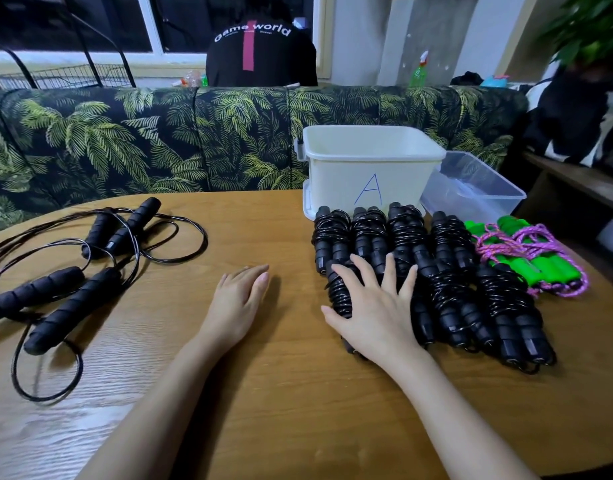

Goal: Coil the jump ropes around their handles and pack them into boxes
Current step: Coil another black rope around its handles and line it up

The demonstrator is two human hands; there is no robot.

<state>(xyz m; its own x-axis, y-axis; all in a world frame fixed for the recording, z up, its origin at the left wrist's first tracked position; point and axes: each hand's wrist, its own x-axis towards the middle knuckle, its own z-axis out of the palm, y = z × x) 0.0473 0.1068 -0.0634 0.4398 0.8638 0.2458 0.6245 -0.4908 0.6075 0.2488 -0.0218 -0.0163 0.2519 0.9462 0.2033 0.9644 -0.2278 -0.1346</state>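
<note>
— While the coiled black ropes (450, 244) lie before the white box (333, 174) under our spread right hand (378, 306), we judge none packed yet.
— Two loose ropes (73, 306) lie uncoiled beyond our left hand (239, 299), which is flat and empty on the table (291, 393).

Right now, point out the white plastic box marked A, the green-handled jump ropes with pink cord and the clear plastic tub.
white plastic box marked A (336, 181): head view, front wall, left of the letter.
green-handled jump ropes with pink cord (559, 271): head view, a green handle.
clear plastic tub (471, 195): head view, see-through wall.
</note>
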